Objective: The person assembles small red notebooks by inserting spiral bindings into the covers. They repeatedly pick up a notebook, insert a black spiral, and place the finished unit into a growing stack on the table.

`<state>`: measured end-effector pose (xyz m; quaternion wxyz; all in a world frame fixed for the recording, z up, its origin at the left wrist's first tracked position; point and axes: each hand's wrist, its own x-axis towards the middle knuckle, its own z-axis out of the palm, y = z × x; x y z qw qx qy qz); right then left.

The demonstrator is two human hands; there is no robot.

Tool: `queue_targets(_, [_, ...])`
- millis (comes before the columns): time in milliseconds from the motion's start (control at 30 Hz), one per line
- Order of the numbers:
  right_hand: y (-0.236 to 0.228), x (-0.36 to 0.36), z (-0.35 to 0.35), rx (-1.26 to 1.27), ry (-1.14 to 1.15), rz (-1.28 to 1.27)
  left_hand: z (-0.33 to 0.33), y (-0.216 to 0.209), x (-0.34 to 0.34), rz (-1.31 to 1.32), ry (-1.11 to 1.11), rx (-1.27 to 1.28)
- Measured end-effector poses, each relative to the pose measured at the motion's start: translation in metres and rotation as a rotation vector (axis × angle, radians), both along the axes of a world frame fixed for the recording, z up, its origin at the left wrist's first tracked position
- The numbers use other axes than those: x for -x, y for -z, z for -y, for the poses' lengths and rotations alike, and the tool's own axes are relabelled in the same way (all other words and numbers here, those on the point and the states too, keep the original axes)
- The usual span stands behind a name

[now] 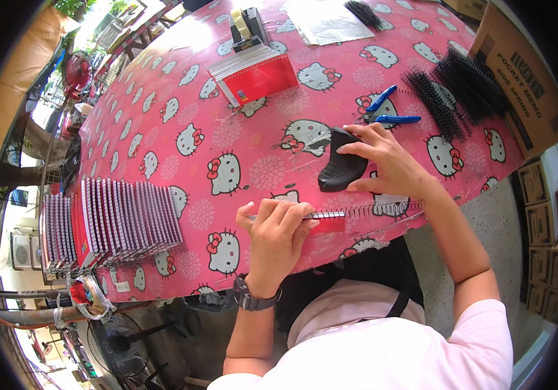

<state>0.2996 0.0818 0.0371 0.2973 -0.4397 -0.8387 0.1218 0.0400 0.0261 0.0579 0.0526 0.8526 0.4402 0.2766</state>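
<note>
Near the table's front edge, my left hand [273, 227] is closed on a small notebook with a red cover [329, 225]. A dark wire spiral [386, 208] runs along the punched edge of the notebook and sticks out well past it to the right. My right hand [392, 161] grips a black, wedge-shaped tool with a ribbed lower end [342, 169], fingers over its upper side and thumb at its lower right. This tool rests on the table just behind the spiral, apart from the notebook. How far the spiral sits in the holes under my left fingers is hidden.
Stacked notebooks [129, 221] stand at the left. Farther back are a stack of red-covered booklets [262, 79] and a tape dispenser [253, 32]. Blue-handled pliers [383, 109] lie beyond my right hand, beside black spirals [467, 84] and a cardboard box [519, 81]. White sheets [327, 25] lie behind.
</note>
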Motion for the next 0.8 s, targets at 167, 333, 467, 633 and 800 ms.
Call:
queue_targets(167, [-0.044,0.003,0.009,-0.068,-0.046,-0.023,0.004,-0.002,0.008,0.044,-0.114,-0.009])
queue_targets(333, [-0.047,0.059,0.043,0.110,-0.151,-0.025,0.008,0.005,-0.004,0.106,-0.113,-0.080])
queue_targets(467, [-0.044,0.063,0.046,0.081,-0.190,0.088,0.010,0.008,-0.004,0.155,-0.122,-0.102])
queue_targets(633, [-0.046,0.065,0.048,-0.002,-0.172,-0.031,0.009,0.009,-0.004,0.176,-0.133,-0.085])
queue_targets(800, [-0.042,0.063,0.050,0.000,-0.189,-0.065,0.009,0.010,-0.004,0.214,-0.114,-0.092])
